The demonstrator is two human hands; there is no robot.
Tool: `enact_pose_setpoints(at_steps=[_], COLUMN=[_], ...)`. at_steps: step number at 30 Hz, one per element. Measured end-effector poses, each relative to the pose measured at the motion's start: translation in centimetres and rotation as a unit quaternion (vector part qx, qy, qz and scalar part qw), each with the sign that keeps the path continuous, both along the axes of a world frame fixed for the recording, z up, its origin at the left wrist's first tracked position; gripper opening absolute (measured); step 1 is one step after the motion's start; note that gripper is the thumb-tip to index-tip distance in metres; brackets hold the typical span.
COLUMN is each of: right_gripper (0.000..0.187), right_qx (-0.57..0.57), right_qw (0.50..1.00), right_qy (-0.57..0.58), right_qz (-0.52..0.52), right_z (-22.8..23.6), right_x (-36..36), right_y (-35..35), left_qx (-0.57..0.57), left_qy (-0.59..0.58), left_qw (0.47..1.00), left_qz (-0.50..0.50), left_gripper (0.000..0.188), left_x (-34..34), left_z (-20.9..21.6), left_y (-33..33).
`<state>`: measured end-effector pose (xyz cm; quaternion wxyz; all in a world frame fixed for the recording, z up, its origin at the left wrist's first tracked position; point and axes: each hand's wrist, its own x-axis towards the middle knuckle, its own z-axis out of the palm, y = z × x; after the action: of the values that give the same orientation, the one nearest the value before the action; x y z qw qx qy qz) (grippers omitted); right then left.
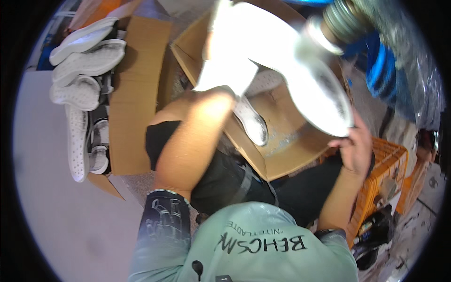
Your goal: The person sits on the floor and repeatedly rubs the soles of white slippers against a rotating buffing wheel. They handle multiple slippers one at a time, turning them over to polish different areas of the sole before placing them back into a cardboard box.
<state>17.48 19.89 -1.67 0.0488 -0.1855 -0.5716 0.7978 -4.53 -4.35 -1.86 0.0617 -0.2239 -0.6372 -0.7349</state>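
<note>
A large white shoe sole (319, 96) spans the upper middle, washed out by bright light. My right hand (355, 148) grips its near right end, thumb and fingers at the edge. My left hand is at the upper middle, beside the sole's far part. A white covering, perhaps a glove or cloth (228, 70), and glare hide its fingers. Below the held sole stands an open cardboard box (289, 157), with a smaller white sole (253, 123) and a perforated pale sole (265, 82) inside.
Several white soles (89, 56) are stacked at the left beside a cardboard box (134, 94). A ribbed metal fitting (345, 21) hangs close to the held sole at the upper right. An orange plastic crate (383, 169) stands at the right, below clear plastic wrap (413, 70).
</note>
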Motion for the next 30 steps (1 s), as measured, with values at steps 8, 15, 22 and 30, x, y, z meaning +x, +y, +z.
enact_pose_setpoints(at_steps=[8,15,22,30], right_gripper=[0.079,0.079,0.077,0.064], right_qx=[-0.259,-0.232,-0.240,0.087], right_qw=[0.959,0.966,0.961,0.943], right_qy=[0.074,0.088,0.093,-0.306], right_qz=[0.089,0.068,0.098,0.102], right_z=[-3.5,-4.0,-9.9,-33.2], right_x=[-1.8,-4.6,-8.6,-6.1], right_y=[-10.3,-12.7,-13.6,-7.2], left_qx=[0.469,0.231,0.185,0.447], left_qy=[-0.261,-0.215,-0.132,0.125], left_qw=[0.833,0.949,0.971,0.882], left_qz=[-0.139,0.003,-0.078,0.083], left_gripper=[0.058,0.053,0.017,0.062], left_x=[-3.1,-2.7,2.1,-8.1], left_z=[1.3,-3.4,-9.6,0.7], left_y=[-7.2,-7.7,-5.5,-19.7])
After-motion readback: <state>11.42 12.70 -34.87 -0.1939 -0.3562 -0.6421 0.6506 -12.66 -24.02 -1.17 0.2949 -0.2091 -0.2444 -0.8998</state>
